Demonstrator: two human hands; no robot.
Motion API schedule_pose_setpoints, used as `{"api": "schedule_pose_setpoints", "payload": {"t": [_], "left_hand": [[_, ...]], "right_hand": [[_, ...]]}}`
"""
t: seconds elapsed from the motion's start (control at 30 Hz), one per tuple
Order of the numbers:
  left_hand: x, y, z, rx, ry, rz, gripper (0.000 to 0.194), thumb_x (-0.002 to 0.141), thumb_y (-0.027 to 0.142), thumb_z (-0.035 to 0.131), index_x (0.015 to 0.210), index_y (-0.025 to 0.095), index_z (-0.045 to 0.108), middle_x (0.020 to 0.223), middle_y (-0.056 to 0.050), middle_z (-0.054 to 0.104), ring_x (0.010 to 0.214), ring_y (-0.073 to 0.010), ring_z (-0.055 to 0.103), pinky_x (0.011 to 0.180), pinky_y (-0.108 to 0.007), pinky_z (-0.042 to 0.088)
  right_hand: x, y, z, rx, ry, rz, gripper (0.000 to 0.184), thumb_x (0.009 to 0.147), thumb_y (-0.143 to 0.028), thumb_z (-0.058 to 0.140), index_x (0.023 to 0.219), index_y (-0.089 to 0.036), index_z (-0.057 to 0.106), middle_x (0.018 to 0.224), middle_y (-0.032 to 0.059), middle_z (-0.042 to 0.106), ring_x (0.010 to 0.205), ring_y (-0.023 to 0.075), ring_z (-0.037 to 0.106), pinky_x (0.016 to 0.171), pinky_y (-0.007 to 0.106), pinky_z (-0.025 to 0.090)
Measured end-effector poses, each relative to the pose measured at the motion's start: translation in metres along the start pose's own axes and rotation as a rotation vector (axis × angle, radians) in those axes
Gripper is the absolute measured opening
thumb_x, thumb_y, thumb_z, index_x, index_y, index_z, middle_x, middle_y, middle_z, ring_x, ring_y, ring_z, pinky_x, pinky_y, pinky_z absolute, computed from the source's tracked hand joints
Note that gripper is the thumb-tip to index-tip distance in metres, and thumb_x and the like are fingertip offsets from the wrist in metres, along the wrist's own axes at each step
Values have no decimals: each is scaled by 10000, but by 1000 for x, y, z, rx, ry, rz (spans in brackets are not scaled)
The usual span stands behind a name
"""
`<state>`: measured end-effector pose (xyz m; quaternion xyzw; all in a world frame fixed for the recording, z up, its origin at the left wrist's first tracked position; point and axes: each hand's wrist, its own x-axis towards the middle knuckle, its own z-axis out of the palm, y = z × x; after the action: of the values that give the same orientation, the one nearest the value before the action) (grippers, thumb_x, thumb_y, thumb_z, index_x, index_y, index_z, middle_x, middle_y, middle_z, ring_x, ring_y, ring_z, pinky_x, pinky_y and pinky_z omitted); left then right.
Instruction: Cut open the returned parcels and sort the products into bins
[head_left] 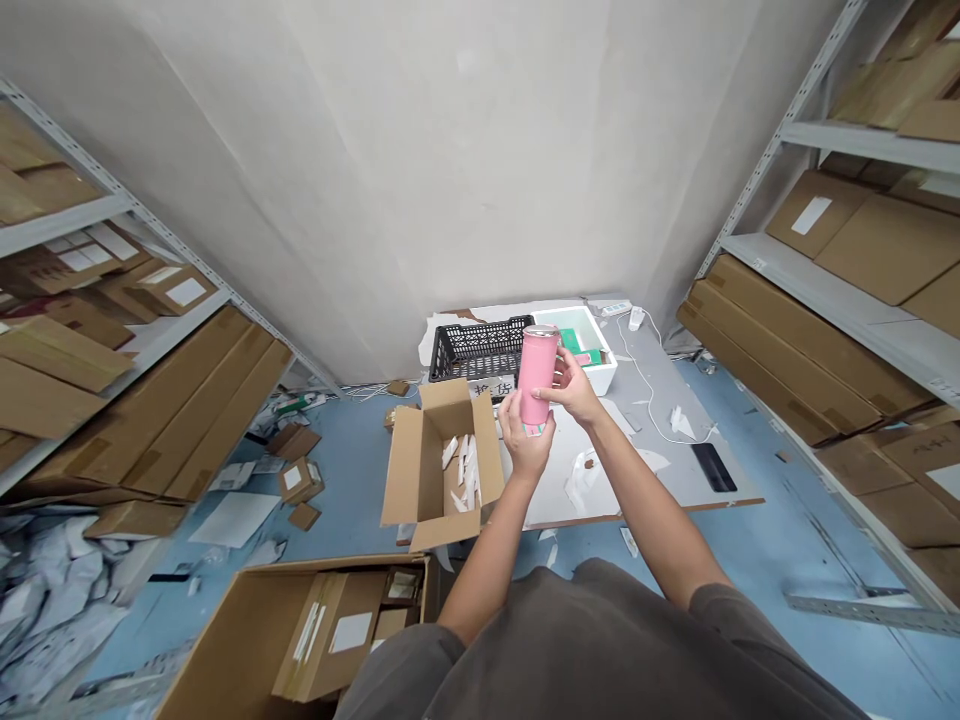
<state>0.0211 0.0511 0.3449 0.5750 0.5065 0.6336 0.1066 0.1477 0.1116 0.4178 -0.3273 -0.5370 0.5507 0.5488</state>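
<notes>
Both hands hold a pink tumbler (538, 375) upright above the table's front left part; its top is silvery and shiny. My left hand (527, 440) cups the bottom, with the fingers closed round it. Against the tumbler's right side, my right hand (574, 390) presses with thumb and fingers. A small white and green piece (534, 430) shows at the tumbler's base, by my left palm. Just left of my left hand stands an open cardboard box (405, 465) with white strips (466, 475) inside.
Behind the hands are a black plastic crate (480, 345) and a white foam box (606, 375) holding green packages (571, 340). A phone (713, 467) and a white cable (651, 400) lie on the table's right. Loaded shelves flank both sides; a large carton (232, 630) stands front left.
</notes>
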Motion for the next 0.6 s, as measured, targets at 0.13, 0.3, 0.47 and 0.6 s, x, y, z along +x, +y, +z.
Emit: {"api": "schedule_pose_setpoints", "payload": {"t": [0.13, 0.3, 0.47, 0.6], "left_hand": [[0, -1, -1, -400, -115, -247, 869, 878, 584, 776, 1602, 245, 433, 1520, -187, 550, 1389, -338, 604, 1108, -483, 560], [1, -2, -11, -799, -314, -471, 929, 831, 728, 770, 1584, 290, 448, 1486, -172, 612, 1314, -341, 660, 1035, -516, 600], [1, -7, -14, -738, -332, -414, 1068, 777, 670, 853, 1643, 318, 336, 1578, -177, 517, 1367, -340, 629, 1059, -489, 590], [2, -7, -9, -420, -197, -290, 1163, 698, 559, 951, 1646, 314, 324, 1640, -173, 428, 1445, -342, 556, 1121, -485, 555]], "right_hand": [[0, -7, -7, 25, -147, 39, 1110, 609, -429, 1022, 1553, -334, 447, 1374, 102, 668, 1184, 282, 694, 985, 418, 613], [-1, -9, -9, 85, -252, 108, 1080, 649, -424, 999, 1563, -327, 433, 1332, 88, 710, 1115, 262, 729, 945, 404, 627], [-1, -4, -4, 25, -163, 45, 1111, 607, -404, 1028, 1553, -320, 450, 1331, 94, 710, 1103, 266, 736, 956, 412, 630], [0, 4, 3, -23, -57, 22, 1157, 593, -419, 1033, 1572, -330, 423, 1353, 105, 685, 1121, 285, 729, 948, 429, 637]]}}
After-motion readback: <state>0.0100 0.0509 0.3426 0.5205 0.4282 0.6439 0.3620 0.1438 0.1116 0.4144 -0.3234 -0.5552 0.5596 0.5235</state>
